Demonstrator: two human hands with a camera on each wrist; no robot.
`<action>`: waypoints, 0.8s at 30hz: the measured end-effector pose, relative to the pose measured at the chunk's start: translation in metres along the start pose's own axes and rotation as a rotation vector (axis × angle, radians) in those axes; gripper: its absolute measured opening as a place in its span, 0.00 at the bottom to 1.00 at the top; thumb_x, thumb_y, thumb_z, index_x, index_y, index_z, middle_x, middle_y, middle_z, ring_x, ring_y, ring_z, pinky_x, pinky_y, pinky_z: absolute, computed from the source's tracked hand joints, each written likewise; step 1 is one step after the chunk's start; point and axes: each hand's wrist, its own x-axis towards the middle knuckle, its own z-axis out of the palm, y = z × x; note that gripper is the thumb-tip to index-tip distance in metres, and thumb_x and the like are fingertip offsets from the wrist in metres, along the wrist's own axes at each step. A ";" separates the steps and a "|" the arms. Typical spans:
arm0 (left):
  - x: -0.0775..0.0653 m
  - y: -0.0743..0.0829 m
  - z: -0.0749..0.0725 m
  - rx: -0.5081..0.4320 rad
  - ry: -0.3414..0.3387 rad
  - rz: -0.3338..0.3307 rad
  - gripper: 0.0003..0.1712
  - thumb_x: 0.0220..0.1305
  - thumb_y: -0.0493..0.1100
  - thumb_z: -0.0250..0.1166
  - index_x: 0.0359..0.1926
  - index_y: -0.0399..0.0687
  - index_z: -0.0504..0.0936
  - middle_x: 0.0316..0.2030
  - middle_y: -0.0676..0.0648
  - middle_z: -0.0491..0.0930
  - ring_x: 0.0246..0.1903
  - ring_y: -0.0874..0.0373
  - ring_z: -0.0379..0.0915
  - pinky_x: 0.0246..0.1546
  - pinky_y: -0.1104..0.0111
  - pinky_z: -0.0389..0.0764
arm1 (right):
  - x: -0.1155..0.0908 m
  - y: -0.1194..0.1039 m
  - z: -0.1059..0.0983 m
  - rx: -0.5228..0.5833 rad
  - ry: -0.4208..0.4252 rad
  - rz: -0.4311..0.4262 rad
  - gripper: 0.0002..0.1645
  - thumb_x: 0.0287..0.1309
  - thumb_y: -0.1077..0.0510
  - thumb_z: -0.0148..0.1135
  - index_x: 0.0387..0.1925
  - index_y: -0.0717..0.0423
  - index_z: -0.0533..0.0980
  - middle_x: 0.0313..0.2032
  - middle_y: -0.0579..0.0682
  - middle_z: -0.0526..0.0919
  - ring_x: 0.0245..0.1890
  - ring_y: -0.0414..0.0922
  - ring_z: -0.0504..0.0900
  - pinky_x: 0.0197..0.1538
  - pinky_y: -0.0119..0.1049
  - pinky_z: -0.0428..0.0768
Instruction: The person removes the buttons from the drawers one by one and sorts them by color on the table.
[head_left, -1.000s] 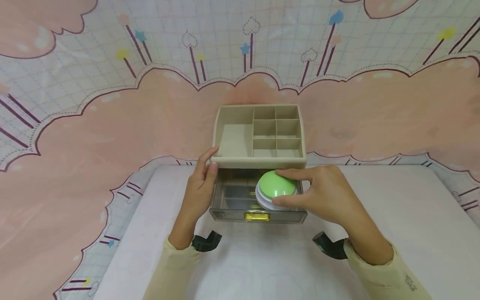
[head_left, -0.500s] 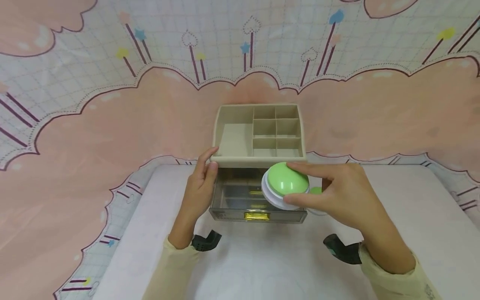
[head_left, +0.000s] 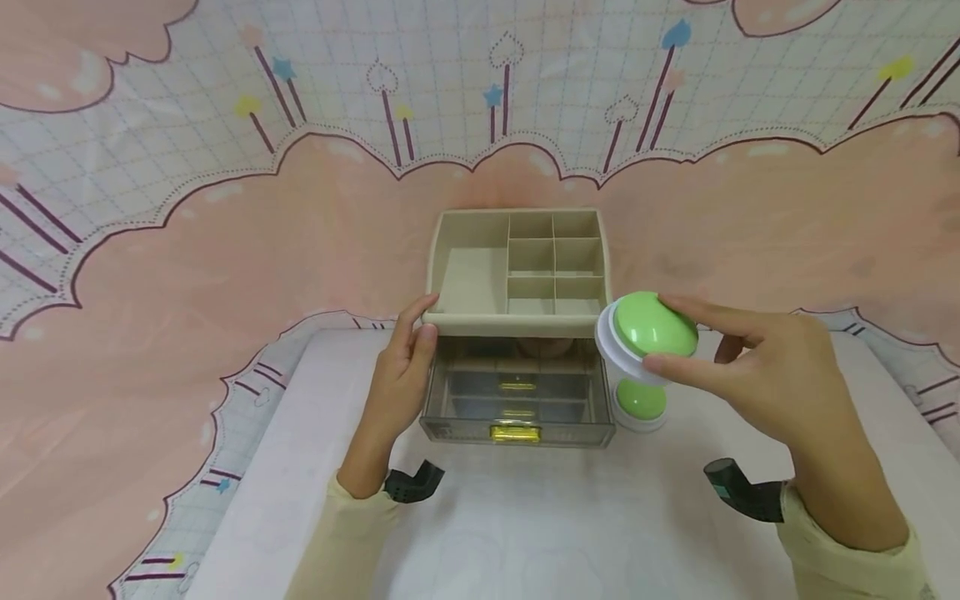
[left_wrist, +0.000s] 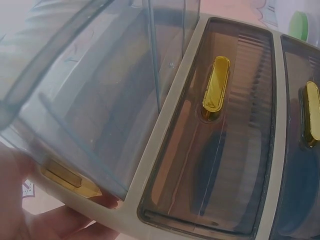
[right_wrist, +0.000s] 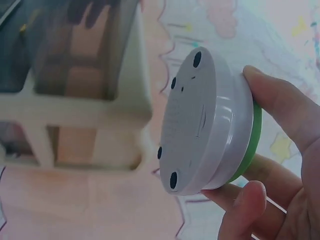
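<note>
My right hand (head_left: 780,367) holds a round push button (head_left: 652,323) with a green dome and white base, thumb and fingers pinching its sides. It is tilted in the air, right of a beige drawer organizer (head_left: 517,325); the right wrist view shows its white underside (right_wrist: 190,120) with dark feet. A second green-and-white button (head_left: 641,400) sits on the table below, beside the pulled-out clear drawer (head_left: 517,433). My left hand (head_left: 397,375) grips the organizer's front left corner, a finger over the rim. Some of its fingers (left_wrist: 65,220) show in the left wrist view.
The organizer's top has one large compartment (head_left: 472,275) and several small ones. Lower drawers with gold handles (left_wrist: 216,85) are shut beneath the open one. A white table (head_left: 525,517) spreads in front, and a patterned cloth (head_left: 300,225) hangs behind.
My right hand has lifted the button out of the open drawer and carried it right and up. The second button on the table has come into sight. The left hand stays put.
</note>
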 end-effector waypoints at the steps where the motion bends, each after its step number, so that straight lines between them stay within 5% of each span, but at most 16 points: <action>1: 0.000 0.000 0.000 0.000 0.000 0.001 0.24 0.82 0.49 0.50 0.74 0.67 0.64 0.61 0.38 0.79 0.57 0.50 0.75 0.58 0.49 0.72 | 0.000 0.003 -0.001 0.002 0.006 0.007 0.38 0.35 0.45 0.88 0.55 0.32 0.85 0.20 0.44 0.79 0.19 0.38 0.70 0.20 0.33 0.62; 24: 0.001 0.000 0.000 0.008 -0.005 -0.010 0.24 0.82 0.50 0.50 0.74 0.69 0.64 0.64 0.39 0.78 0.63 0.47 0.74 0.62 0.44 0.72 | -0.020 0.089 0.008 -0.153 0.000 0.174 0.41 0.44 0.36 0.81 0.61 0.40 0.81 0.16 0.46 0.80 0.18 0.35 0.70 0.22 0.36 0.63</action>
